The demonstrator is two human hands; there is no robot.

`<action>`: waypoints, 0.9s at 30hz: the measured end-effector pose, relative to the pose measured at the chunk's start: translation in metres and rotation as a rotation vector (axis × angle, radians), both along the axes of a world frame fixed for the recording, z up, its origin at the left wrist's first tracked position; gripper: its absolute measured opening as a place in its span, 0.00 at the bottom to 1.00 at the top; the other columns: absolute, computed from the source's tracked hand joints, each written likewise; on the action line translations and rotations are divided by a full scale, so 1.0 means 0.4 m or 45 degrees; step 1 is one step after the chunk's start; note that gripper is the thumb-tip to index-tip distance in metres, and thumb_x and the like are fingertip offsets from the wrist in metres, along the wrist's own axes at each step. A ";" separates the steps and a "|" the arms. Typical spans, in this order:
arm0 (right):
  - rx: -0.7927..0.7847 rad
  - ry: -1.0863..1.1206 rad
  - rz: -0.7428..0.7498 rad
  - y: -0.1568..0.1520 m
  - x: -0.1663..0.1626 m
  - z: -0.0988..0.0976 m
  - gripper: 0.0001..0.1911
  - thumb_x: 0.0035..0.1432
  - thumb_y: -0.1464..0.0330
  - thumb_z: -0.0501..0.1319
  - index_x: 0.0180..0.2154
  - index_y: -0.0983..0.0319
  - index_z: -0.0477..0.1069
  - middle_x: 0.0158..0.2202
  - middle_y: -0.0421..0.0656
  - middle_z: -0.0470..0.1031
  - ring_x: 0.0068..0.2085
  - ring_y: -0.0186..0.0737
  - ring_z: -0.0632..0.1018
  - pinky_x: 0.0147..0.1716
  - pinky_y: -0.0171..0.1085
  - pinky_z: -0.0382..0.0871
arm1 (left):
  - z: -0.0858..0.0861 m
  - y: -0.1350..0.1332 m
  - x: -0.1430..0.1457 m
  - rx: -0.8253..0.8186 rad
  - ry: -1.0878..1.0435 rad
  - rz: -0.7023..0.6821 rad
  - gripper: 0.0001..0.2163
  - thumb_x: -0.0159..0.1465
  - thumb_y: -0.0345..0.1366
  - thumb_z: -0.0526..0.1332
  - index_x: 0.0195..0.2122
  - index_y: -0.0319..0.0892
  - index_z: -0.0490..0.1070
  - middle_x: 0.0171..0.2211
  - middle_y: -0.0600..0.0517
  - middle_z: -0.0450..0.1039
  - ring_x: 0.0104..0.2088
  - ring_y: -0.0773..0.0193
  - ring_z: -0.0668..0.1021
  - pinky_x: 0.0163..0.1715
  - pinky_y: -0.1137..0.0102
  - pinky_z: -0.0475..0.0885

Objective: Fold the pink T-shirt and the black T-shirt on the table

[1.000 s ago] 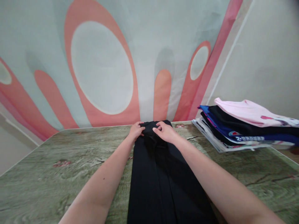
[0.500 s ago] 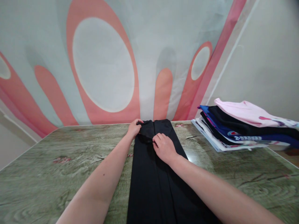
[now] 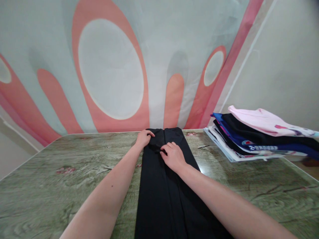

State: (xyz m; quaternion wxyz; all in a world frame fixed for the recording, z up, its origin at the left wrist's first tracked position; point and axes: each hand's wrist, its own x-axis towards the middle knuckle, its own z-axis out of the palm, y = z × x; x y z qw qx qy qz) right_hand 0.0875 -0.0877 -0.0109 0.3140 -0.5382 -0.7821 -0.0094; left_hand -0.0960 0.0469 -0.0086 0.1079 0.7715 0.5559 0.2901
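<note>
A black garment lies folded into a long narrow strip, running from the table's far edge toward me; its exact kind is not plain. At its far end a loose flap of the same dark cloth is turned over. My left hand is at the flap's left side, its fingers curled closed on the cloth near the far left corner. Lower and to the right, my right hand pinches the flap's near edge between thumb and fingers. Both forearms reach in from the bottom, the right one crossing over the garment.
On the right of the wood-patterned table stands a pile of folded clothes, with a pink piece on top and blue, black and white ones beneath. A wall covering with pink shapes rises directly behind the table.
My left hand's fingers have shifted slightly right and down over the flap. My right hand has slid a little to the left along its edge. The garment's long part stays put.
</note>
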 end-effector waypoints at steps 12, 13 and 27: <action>-0.043 0.040 0.003 0.021 -0.001 -0.010 0.04 0.52 0.73 0.61 0.28 0.59 0.68 0.32 0.41 0.69 0.38 0.42 0.67 0.39 0.40 0.61 | -0.021 0.010 0.006 0.072 0.118 -0.015 0.16 0.56 0.26 0.56 0.42 0.45 0.78 0.43 0.52 0.76 0.47 0.59 0.75 0.52 0.67 0.67; -0.033 0.032 0.027 0.020 0.001 -0.008 0.04 0.52 0.73 0.60 0.28 0.59 0.67 0.32 0.41 0.69 0.38 0.42 0.67 0.39 0.40 0.61 | -0.021 0.010 0.006 0.074 0.122 -0.015 0.16 0.57 0.26 0.56 0.43 0.45 0.77 0.44 0.52 0.76 0.47 0.59 0.75 0.52 0.67 0.67; 0.047 -0.179 0.417 -0.004 0.032 0.021 0.04 0.60 0.73 0.58 0.38 0.62 0.69 0.37 0.44 0.70 0.41 0.42 0.67 0.41 0.40 0.61 | -0.029 0.013 0.001 0.121 0.148 -0.047 0.17 0.58 0.25 0.56 0.46 0.43 0.76 0.45 0.51 0.76 0.48 0.61 0.75 0.53 0.68 0.67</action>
